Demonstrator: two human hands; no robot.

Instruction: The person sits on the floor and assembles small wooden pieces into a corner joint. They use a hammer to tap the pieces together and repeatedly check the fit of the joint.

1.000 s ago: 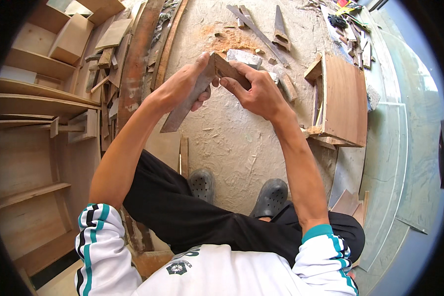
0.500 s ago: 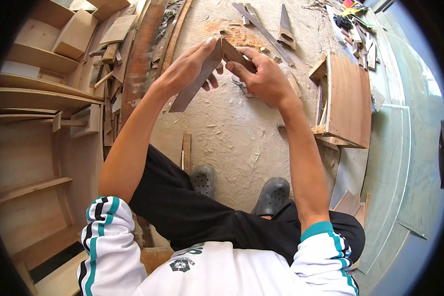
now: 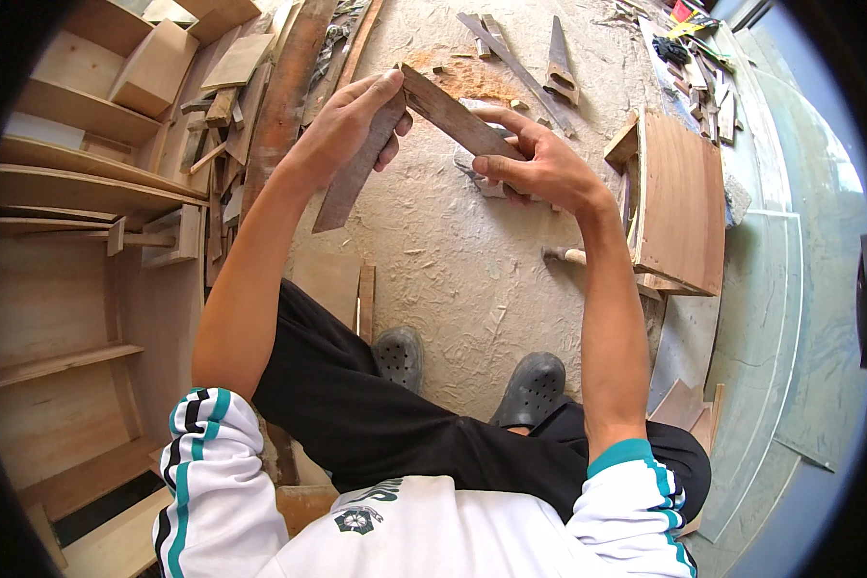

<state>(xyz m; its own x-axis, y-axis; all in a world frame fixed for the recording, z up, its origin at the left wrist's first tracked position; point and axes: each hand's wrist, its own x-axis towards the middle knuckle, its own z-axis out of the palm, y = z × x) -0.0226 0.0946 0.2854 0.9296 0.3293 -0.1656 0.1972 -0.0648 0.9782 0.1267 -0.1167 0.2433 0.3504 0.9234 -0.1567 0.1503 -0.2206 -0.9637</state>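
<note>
In front of me, two flat brown wooden strips meet end to end at a corner, forming an upside-down V. My left hand (image 3: 342,120) grips the left strip (image 3: 349,185) near the corner, thumb at the top and fingers curled behind. The right strip (image 3: 453,118) slants down into my right hand (image 3: 554,171), its lower end pinched between thumb and fingers. Whether the two strips are fastened together, I cannot tell. Below them is the dusty floor, where a pale crumpled piece (image 3: 472,173) lies partly hidden behind my right hand.
A handsaw (image 3: 560,72) and a long dark strip (image 3: 515,67) lie beyond my hands. By my right forearm is a hammer-like tool (image 3: 570,255), partly hidden. A wooden box (image 3: 679,202) stands at right, with glass sheets (image 3: 761,318) beyond. Wooden shelving (image 3: 63,371) fills the left.
My right hand has moved right and slightly down, showing more of the right strip. My left hand and the corner have shifted left, and the V has opened wider.
</note>
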